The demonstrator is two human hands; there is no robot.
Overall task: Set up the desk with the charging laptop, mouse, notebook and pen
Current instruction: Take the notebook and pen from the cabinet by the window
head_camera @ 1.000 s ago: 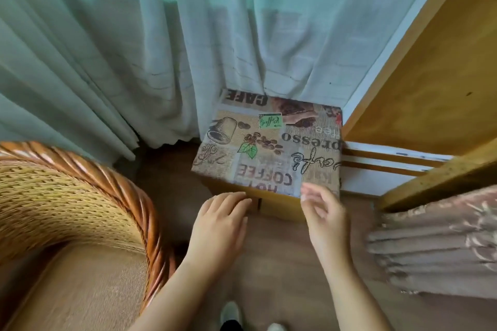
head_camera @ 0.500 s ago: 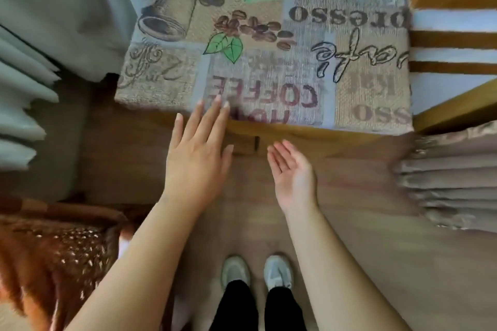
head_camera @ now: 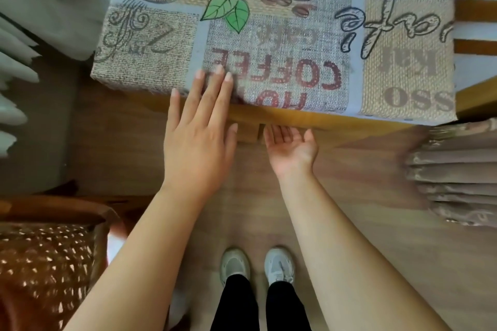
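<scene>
A small wooden desk (head_camera: 309,119) stands right below me, covered by a coffee-print cloth (head_camera: 282,43). My left hand (head_camera: 199,137) lies flat, palm down, its fingertips resting on the cloth's near edge by the word COFFEE. My right hand (head_camera: 291,149) is palm up, fingers apart, with its fingertips under the desk's front rail. Both hands hold nothing. No laptop, mouse, notebook or pen is in view.
A wicker chair (head_camera: 45,263) sits at the lower left. Pale curtains (head_camera: 32,21) hang at the left, and a folded patterned fabric (head_camera: 454,174) lies at the right. A wooden frame (head_camera: 476,99) borders the desk's right side. My feet (head_camera: 255,266) stand on the wood floor.
The view has dropped and closed in on the desk. My left hand slid forward onto the cloth's edge; my right hand turned palm up and went under the front rail.
</scene>
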